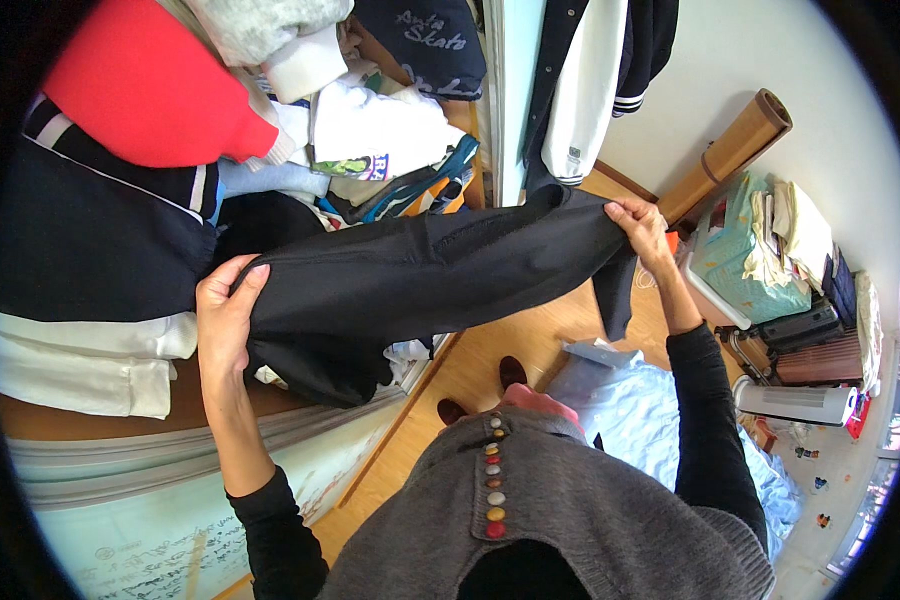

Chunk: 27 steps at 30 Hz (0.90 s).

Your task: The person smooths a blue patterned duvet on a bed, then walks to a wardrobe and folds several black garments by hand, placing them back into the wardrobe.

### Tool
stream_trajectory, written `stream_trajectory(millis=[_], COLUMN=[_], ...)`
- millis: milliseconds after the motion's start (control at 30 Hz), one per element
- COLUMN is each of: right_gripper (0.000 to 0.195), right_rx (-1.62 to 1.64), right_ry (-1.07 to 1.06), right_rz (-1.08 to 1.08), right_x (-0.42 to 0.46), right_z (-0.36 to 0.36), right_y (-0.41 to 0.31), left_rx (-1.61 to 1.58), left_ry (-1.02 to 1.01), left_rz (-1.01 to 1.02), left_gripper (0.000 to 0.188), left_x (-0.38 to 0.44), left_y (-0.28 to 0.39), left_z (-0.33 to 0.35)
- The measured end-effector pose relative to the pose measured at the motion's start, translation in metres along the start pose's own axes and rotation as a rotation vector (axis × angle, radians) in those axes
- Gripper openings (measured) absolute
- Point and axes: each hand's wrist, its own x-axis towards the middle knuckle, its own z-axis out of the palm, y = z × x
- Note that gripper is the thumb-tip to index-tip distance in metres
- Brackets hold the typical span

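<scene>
A black cloth garment [420, 262] is stretched between my two hands, in front of an open wardrobe. My left hand [229, 307] pinches one end of it between thumb and fingers. At the other end, my right hand [645, 229] grips the edge, slightly farther from me. Part of the fabric hangs in folds below my left hand, and a narrow flap drops below the right. Which kind of garment it is, I cannot tell for certain. Beside my left hand lies a dark garment with white stripes [97, 232], above a folded white garment [82, 367].
Clothes fill the wardrobe, among them a red garment [157, 90] and a white printed shirt [382, 127]. A varsity-style jacket [577, 97] hangs by the wardrobe edge. A rolled mat [727, 154] leans on the wall. Right stand a suitcase [802, 326], a white appliance [795, 403] and blue bedding [615, 390].
</scene>
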Motion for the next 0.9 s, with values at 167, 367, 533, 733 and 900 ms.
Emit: stream_trajectory(millis=[167,367,533,733,900], right_gripper=[0.023,0.022,0.019,0.019,0.022], right_rx=[-0.031,0.37,-0.036,0.01,0.101], right_ry=[-0.049,-0.049,-0.111,-0.145,-0.15], right_rz=[0.017,-0.017,0.084,0.189,0.301], right_x=[0.002,0.001,-0.005,-0.023,-0.041], right_z=[-0.016,-0.033,-0.032,-0.02,-0.003], right_y=[-0.046,-0.094,-0.065,-0.041,-0.032], left_rx=[-0.13,-0.241,-0.378,-0.488,-0.535], left_ry=[-0.056,-0.234,-0.182,-0.297,-0.29], left_rz=[-0.157,-0.373,-0.624,-0.603,-0.695], left_gripper=[0.023,0.036,0.048,0.041,0.037], left_x=[0.005,0.005,-0.006,-0.02,-0.033], left_y=[-0.015,-0.025,-0.07,-0.102,-0.12], left_z=[-0.006,-0.005,0.025,0.028,0.031])
